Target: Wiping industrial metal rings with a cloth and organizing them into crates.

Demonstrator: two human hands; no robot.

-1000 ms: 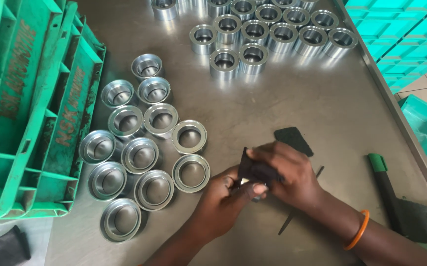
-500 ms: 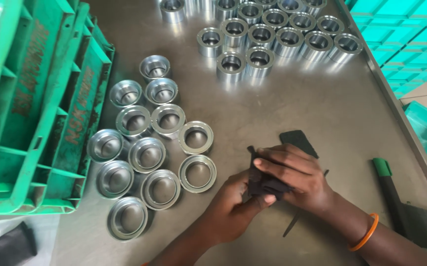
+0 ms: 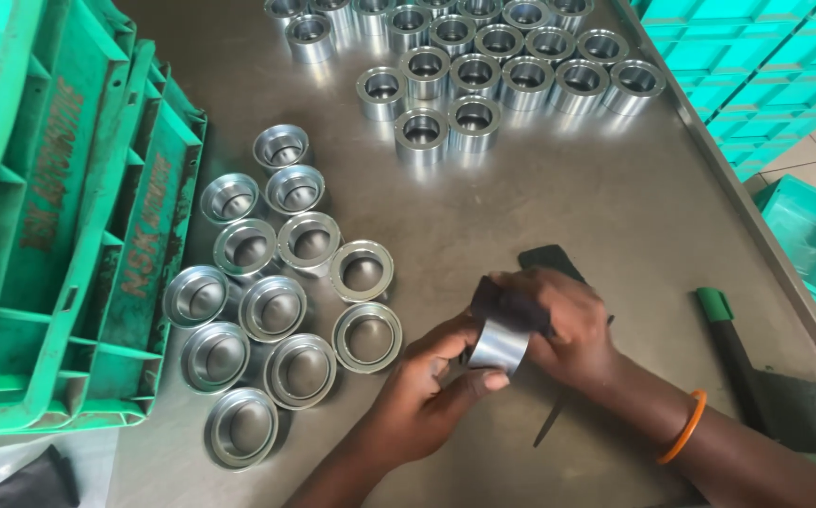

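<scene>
Steel worktable (image 3: 568, 216), scuffed, green crates (image 3: 60, 245) stacked at left edge. Left hand (image 3: 427, 395) curls fingers around a shiny metal ring (image 3: 499, 346), thumb on its side, low centre of table. Right hand (image 3: 558, 325) presses a dark rubber piece (image 3: 511, 306) onto ring's top, fingers closed over it. Flanged metal cups (image 3: 276, 310) clustered left; cylindrical sleeves (image 3: 483, 66) grouped far side. Green-handled tool (image 3: 728, 348) lies right, well apart.

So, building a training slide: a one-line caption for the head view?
Both hands, left hand and right hand, hold a metal ring above a steel table.
</scene>
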